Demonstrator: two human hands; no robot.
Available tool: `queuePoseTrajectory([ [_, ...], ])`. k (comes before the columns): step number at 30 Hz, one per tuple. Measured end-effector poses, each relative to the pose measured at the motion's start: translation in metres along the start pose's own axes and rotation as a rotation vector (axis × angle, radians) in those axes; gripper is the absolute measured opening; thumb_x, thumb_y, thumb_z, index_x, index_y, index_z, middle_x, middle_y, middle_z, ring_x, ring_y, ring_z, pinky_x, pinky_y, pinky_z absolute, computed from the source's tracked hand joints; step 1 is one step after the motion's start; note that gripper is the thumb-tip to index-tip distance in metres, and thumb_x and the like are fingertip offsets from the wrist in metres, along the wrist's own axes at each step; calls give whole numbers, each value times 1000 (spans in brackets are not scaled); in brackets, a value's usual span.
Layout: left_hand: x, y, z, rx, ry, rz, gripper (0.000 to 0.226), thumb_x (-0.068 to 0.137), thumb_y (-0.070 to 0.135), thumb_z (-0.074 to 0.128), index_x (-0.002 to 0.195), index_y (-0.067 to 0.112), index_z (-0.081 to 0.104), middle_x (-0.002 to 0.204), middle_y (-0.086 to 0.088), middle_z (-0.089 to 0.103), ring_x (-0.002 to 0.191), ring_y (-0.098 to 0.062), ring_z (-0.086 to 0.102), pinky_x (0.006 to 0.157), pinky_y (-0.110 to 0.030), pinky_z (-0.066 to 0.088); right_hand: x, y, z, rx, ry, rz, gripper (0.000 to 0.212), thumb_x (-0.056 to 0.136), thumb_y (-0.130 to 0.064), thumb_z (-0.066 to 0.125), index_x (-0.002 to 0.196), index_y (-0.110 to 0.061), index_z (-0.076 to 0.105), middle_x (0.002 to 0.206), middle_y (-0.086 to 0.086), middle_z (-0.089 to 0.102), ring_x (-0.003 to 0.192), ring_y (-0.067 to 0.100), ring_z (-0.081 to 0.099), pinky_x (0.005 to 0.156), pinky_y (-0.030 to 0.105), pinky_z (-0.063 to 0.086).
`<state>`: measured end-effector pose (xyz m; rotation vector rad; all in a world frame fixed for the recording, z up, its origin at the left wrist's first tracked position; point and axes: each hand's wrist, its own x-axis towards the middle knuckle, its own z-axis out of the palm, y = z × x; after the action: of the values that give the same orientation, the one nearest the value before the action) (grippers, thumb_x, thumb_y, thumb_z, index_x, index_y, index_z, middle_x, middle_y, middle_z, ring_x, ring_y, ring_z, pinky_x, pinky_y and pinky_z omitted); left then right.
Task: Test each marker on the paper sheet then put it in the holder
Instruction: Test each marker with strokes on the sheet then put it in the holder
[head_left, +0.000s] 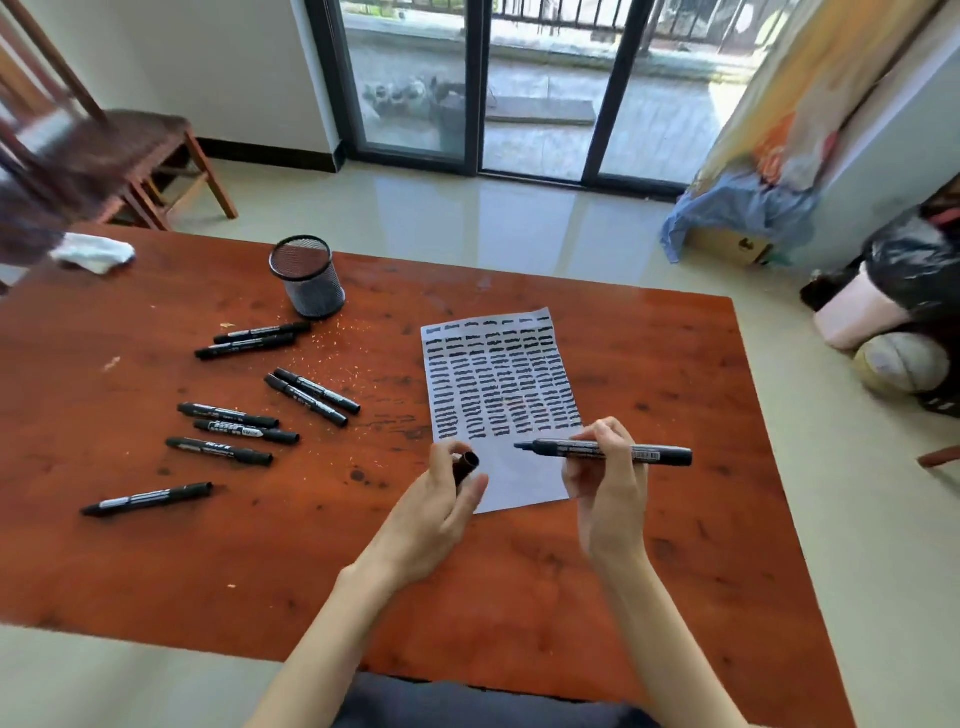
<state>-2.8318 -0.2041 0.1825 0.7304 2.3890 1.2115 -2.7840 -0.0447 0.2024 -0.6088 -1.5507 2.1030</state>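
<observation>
Marker number one is uncapped and lies level in the right hand, fingers and thumb curled round its barrel, the chisel tip pointing left over the bare lower strip of the paper sheet. That is a carrying hold more than a writing one; my guess is the tip has yet to be tilted down to make its stroke. The left hand pinches the cap with its open mouth facing up and toward the tip, kept close, presumably so the pen can be closed as soon as the test is done. Both grips are therefore clamped, right on the marker, left on the cap.

Rows of black dashes fill the upper part of the sheet, leaving only the near end white, which explains why the hands work at that edge. Eight capped markers lie loose on the bench to the left, in reach of the left hand, likely waiting their turn. A mesh holder stands upright beyond them, well apart from the paper; no marker shows above its rim, so the sorting looks barely begun. A white cloth sits at the far left corner
</observation>
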Motion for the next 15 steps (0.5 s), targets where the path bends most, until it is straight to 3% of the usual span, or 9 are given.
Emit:
queuePoseTrajectory([
  [4, -11, 18, -2, -18, 21, 121, 24, 91, 40, 30, 98, 18, 38, 68, 9, 42, 56, -8, 38, 52, -20, 28, -7, -19, -1, -4, -41, -72, 26, 75, -38, 50, 54, -22, 51, 42, -4, 40, 39, 10, 33, 40, 20, 26],
  [9, -13, 28, -4, 16, 42, 159, 11, 93, 32, 39, 98, 22, 40, 70, 17, 45, 62, 2, 46, 55, -14, 32, -11, -22, -3, -60, -96, -85, 31, 76, -38, 49, 58, -13, 48, 42, -1, 40, 38, 10, 32, 41, 18, 28],
  [15, -16, 34, -5, 70, 52, 169, 11, 93, 34, 40, 99, 24, 41, 73, 17, 47, 64, -3, 46, 56, -18, 33, -12, -20, -6, -101, -158, -73, 34, 75, -39, 50, 60, -9, 47, 41, -1, 41, 37, 10, 33, 40, 17, 29],
])
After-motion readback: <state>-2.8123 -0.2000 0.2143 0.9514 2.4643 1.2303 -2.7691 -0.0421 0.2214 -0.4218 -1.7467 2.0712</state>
